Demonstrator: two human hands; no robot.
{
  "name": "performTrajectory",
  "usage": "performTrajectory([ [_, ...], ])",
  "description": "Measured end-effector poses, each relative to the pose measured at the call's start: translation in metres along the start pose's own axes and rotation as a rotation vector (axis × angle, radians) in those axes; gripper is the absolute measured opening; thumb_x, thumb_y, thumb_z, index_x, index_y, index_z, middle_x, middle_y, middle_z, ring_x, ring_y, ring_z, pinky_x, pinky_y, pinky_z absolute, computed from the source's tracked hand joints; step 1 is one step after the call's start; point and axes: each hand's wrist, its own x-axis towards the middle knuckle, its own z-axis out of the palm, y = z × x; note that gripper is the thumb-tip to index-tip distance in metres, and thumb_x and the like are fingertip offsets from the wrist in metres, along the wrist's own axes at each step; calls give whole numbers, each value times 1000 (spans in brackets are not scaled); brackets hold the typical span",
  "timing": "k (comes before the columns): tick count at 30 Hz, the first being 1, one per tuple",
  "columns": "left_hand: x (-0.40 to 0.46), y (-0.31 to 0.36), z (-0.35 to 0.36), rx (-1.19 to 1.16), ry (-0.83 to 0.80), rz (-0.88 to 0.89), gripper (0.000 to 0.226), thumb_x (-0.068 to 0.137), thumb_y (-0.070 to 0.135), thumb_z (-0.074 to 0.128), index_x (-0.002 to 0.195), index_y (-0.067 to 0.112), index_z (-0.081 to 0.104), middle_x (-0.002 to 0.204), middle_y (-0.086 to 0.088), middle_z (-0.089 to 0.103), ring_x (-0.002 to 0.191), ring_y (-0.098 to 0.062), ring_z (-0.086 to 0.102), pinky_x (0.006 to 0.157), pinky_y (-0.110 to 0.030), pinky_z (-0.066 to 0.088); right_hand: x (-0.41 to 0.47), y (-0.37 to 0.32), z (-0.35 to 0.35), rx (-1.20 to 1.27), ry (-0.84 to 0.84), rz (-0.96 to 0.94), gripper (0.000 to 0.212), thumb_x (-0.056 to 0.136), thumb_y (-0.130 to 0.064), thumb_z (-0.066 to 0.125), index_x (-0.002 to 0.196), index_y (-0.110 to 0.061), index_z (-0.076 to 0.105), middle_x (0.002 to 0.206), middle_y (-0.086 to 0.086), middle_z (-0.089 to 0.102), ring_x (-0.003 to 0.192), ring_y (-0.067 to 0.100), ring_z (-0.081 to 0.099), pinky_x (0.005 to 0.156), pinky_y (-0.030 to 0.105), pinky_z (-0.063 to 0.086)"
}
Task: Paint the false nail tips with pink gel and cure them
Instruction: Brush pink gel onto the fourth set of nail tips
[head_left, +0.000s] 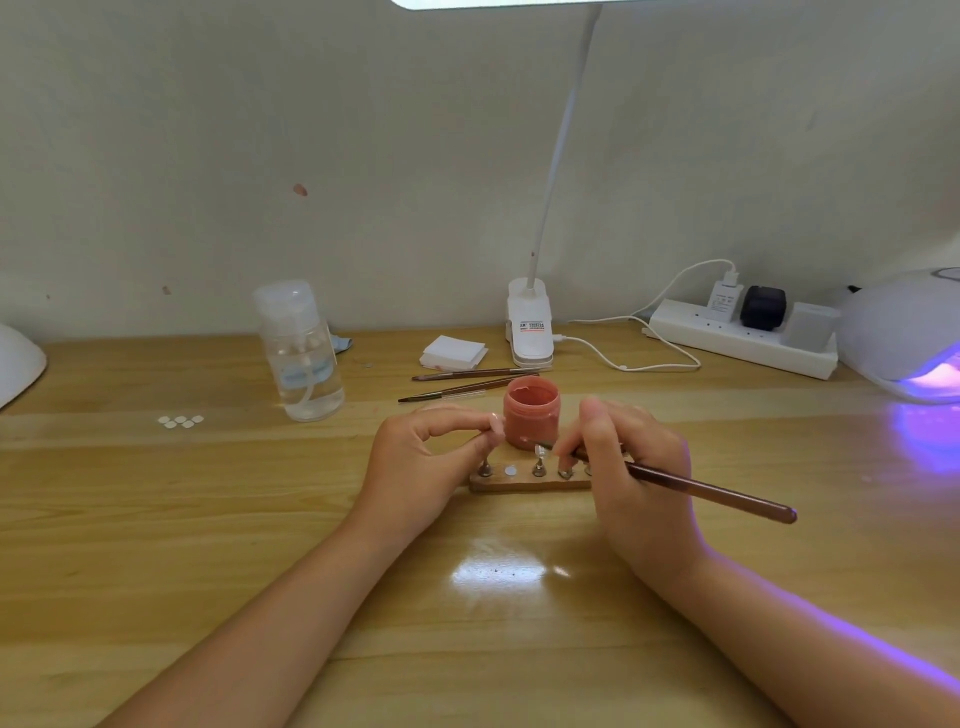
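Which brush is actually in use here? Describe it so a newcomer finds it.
Start at the pink gel jar mid-desk. Just in front, the right hand grips a brown brush pointing at the wooden nail stand. The two spare brushes lie untouched behind the jar.

Person's left hand (426, 457) showing bare, no rings | right hand (631, 467) showing bare | both forearms appearing sleeveless, no watch or bracelet

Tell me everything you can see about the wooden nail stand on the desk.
The wooden nail stand is a low, dark brown bar lying flat on the desk, just in front of the open pink gel jar. Small metal pegs rise from its top, and one spot shows a white round pad instead. The left hand covers its left end, the right hand its right end. A clear nail tip sits on the middle peg.
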Motion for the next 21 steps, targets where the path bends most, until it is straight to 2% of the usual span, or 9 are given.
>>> performTrajectory([
  [1, 0, 0, 0, 7, -2, -13, 20, 72, 9, 74, 75, 28, 71, 72, 24, 68, 79, 10, 62, 68, -1, 42, 1, 0, 0, 31, 20, 44, 41, 90, -28, 38, 55, -19, 57, 53, -8, 57, 57, 7, 55, 64, 32, 43],
  [3, 0, -1, 0, 37, -9, -21, 20, 72, 12, 74, 75, 31, 70, 71, 32, 65, 81, 12, 61, 71, 0, 41, 3, 1, -1, 79, 60, 106, 38, 90, -30, 41, 56, -22, 57, 55, -11, 58, 59, 5, 56, 63, 24, 41],
  [5, 0, -1, 0, 54, -19, -12, 20, 72, 13, 75, 75, 33, 69, 73, 33, 65, 81, 12, 61, 72, 0, 41, 4, 3, -1, 108, 91, 138, 38, 92, -23, 43, 57, -21, 57, 54, -10, 58, 59, 4, 55, 60, 16, 39],
  [7, 1, -1, 0, 60, -34, -11, 22, 72, 14, 75, 73, 35, 68, 74, 33, 65, 81, 12, 61, 72, -1, 41, 5, 4, -1, 121, 105, 161, 39, 91, -18, 40, 56, -18, 57, 53, -8, 56, 57, 3, 54, 58, 14, 38],
  [13, 3, -3, 1, 35, -85, -20, 25, 70, 12, 76, 63, 34, 66, 74, 25, 68, 77, 7, 62, 71, -5, 44, 6, 5, -2, 164, 122, 217, 40, 91, -19, 39, 56, -14, 57, 56, -7, 60, 55, 3, 52, 56, 13, 40],
  [16, 4, -3, 2, 42, -126, -41, 23, 71, 12, 76, 63, 31, 67, 73, 19, 69, 77, 6, 62, 72, -5, 44, 6, 5, -1, 172, 118, 223, 40, 92, -19, 40, 56, -13, 58, 56, -2, 59, 54, 3, 51, 55, 14, 39],
  [21, 4, -4, 4, 5, -161, -90, 20, 71, 7, 75, 75, 24, 65, 74, 8, 68, 76, -2, 65, 67, -13, 51, 5, 4, 0, 169, 110, 222, 40, 93, -16, 42, 56, -10, 58, 59, 4, 58, 55, 5, 51, 54, 17, 40],
])
